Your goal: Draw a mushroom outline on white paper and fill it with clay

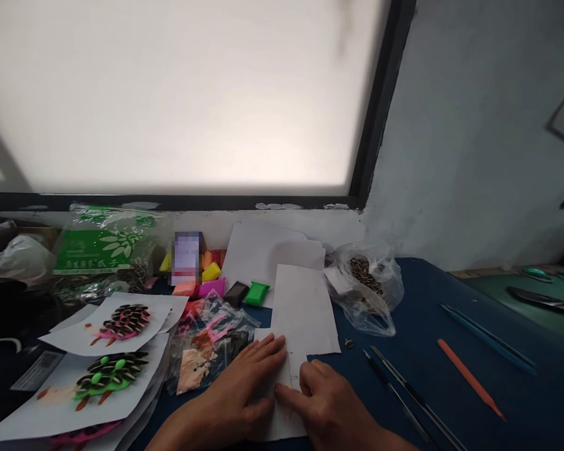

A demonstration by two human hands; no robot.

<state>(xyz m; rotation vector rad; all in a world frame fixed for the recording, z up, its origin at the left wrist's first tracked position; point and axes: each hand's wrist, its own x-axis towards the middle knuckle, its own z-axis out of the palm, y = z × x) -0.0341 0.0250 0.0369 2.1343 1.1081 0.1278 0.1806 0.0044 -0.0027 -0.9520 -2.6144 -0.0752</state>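
My left hand (244, 388) lies flat on a small white sheet of paper (291, 426), its fingers stretched out and pressing it to the table. On the right side of the same paper, my right hand (326, 401) is curled closed, with one finger reaching left onto the sheet. Anything inside its bent fingers is hidden. Faint marks show on the paper between the hands. Just beyond, a larger blank white sheet (301, 307) touches the small one. To the left, a stack of papers carries clay-and-seed hedgehogs, one green (108, 379) and one pink (125, 322).
Opened clay packets (211, 351) lie left of my hands. Behind stand a phone (187, 258), a green clay packet (256, 293) and a seed bag (108, 244). Right are a plastic bag of seeds (366, 282), tweezers (418, 401), an orange tool (470, 379) and blue tweezers (489, 338).
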